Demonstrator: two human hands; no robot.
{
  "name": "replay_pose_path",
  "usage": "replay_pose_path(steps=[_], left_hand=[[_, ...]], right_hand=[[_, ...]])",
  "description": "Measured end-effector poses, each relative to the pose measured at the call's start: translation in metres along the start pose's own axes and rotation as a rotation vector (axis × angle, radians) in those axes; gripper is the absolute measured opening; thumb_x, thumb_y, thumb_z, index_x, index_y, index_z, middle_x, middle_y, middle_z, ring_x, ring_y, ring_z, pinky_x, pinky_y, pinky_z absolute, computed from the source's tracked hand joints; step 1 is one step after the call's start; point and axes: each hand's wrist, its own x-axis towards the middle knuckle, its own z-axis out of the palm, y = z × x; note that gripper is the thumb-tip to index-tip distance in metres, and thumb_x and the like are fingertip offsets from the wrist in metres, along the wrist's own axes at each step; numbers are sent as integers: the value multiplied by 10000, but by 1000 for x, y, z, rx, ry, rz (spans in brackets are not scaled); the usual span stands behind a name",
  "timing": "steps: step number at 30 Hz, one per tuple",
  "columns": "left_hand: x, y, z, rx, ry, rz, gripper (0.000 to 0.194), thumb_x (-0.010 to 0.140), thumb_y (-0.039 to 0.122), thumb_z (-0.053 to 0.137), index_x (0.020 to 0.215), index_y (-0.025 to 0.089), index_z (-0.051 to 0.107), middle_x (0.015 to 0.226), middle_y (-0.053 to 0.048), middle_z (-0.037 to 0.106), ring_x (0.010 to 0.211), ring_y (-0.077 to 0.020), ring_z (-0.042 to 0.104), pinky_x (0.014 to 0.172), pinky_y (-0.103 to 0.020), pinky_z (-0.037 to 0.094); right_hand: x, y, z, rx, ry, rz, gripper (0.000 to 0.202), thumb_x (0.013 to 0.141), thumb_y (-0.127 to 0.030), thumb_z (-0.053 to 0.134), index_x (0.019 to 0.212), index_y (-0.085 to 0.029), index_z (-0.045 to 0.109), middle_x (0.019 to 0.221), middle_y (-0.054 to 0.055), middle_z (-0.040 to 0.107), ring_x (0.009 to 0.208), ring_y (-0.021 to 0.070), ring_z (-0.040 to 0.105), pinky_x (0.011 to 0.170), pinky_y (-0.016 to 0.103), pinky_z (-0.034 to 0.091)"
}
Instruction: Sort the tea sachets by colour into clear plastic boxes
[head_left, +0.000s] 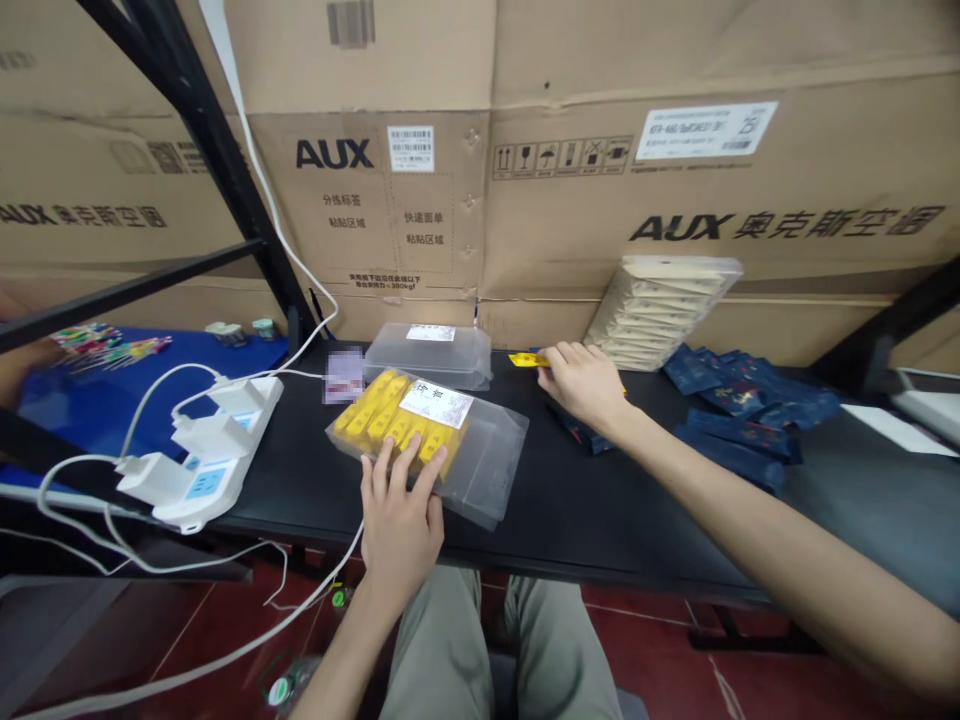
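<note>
My left hand [403, 530] rests at the near side of a clear plastic box [495, 450], its fingers stretched and spread over the box. A row of yellow packets [375, 410] fills the left part of this box, under a white printed label [435, 402]. Farther right, my right hand [581, 378] is closed on a yellow packet [527, 359], whose end sticks out to the left of the fingers. Dark blue packets [585, 432] lie partly hidden below that hand. Behind the first box lies another clear plastic box [390, 352] with a label.
A clear box of cream packets [660, 310] leans at the back, beside a pile of dark blue packets [750, 400]. On the left are a white power strip [225, 460] with plugs and cables, and a blue mat [82, 400]. Large cardboard sheets [555, 220] stand behind the black table [600, 520].
</note>
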Motion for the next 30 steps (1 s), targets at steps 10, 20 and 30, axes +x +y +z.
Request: replay_pose_path(steps=[10, 20, 30], left_hand=[[1, 3, -4, 6, -39, -22, 555, 839, 115, 519, 1371, 268, 556, 1470, -78, 498, 1428, -379, 328, 1152, -654, 285], [1, 4, -4, -6, -29, -30, 542, 840, 116, 512, 1357, 265, 572, 1454, -83, 510, 1432, -366, 323, 1159, -650, 275], [0, 5, -3, -7, -34, -36, 538, 847, 107, 500, 1356, 265, 570, 1462, -79, 504, 1437, -355, 315, 1164, -642, 276]], right_hand=[[-126, -25, -72, 201, 187, -171, 68, 930, -228, 587, 957, -182, 630, 935, 63, 727, 781, 189, 618, 684, 331, 419], [-133, -73, -60, 383, 157, -235, 135, 957, -174, 534, 956, -220, 661, 939, 44, 742, 802, 174, 651, 707, 336, 450], [-109, -95, -30, 732, -66, -138, 256, 941, -231, 577, 1186, -221, 649, 1246, 103, 685, 1145, 242, 651, 945, 425, 543]])
